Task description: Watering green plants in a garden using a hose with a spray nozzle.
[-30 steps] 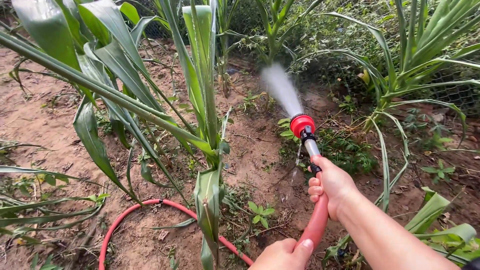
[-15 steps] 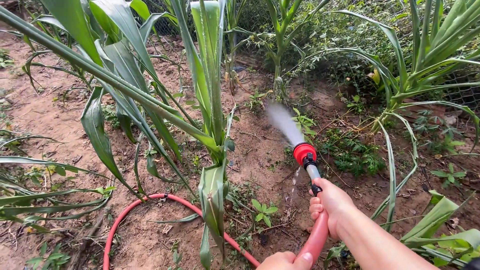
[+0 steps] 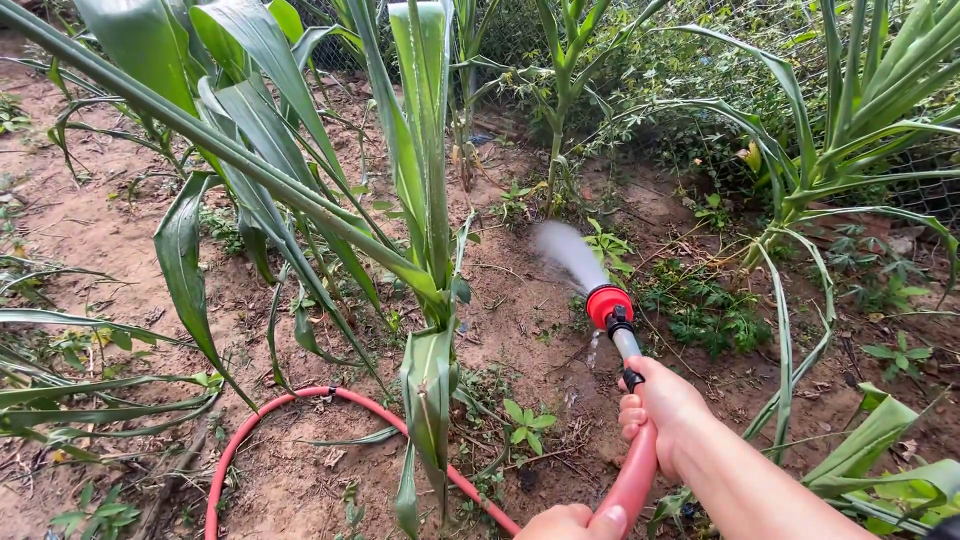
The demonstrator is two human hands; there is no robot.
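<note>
My right hand [image 3: 662, 412] grips the red garden hose [image 3: 634, 480] just behind its metal neck. The red spray nozzle [image 3: 607, 303] points up and left, and a cone of water spray [image 3: 565, 252] shoots toward the soil beside a tall corn plant [image 3: 420, 190]. My left hand [image 3: 572, 522] holds the same hose lower down, at the bottom edge of the view. Water drips from the nozzle onto the ground. The hose loops back in a red curve [image 3: 300, 400] across the dirt at the lower left.
Corn plants with long green leaves stand on the left, at the back [image 3: 560, 90] and on the right [image 3: 850, 110]. Low weeds [image 3: 700, 310] grow in the brown soil. A wire fence [image 3: 920, 190] runs behind the right plants.
The nozzle has dropped lower in the view and the spray now lands nearer, on soil short of the back corn plant. Both hands keep their grip on the hose.
</note>
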